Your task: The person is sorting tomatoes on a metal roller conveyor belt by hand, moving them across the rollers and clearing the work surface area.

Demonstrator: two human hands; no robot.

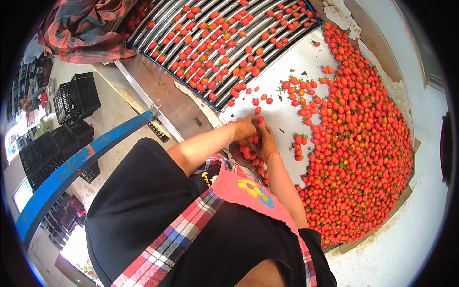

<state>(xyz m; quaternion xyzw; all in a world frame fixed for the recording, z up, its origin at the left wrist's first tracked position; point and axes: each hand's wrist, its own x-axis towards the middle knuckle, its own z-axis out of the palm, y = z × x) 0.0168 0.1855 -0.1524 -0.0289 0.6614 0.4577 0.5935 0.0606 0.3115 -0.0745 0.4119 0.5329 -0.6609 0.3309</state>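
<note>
My left hand (pixel 245 128) and my right hand (pixel 268 143) are close together at the near edge of a pale metal sorting tray (pixel 279 123). Both are coated in a brownish stain or thin covering. They curve around a small group of red cherry tomatoes (pixel 247 149) at that edge. A tomato (pixel 260 119) lies by the fingertips. Because the fingers are partly hidden, I cannot tell whether either hand grips fruit. Further right, a large heap of cherry tomatoes (pixel 358 150) covers the tray, many with green calyxes.
Beyond my hands, metal rollers (pixel 172 21) carry scattered tomatoes. At the left, a blue curved bar (pixel 86 154) passes by my arm, with black plastic crates (pixel 77 97) behind it. Plaid cloth (pixel 86 32) hangs at the upper left. A white wall (pixel 430 150) borders the right.
</note>
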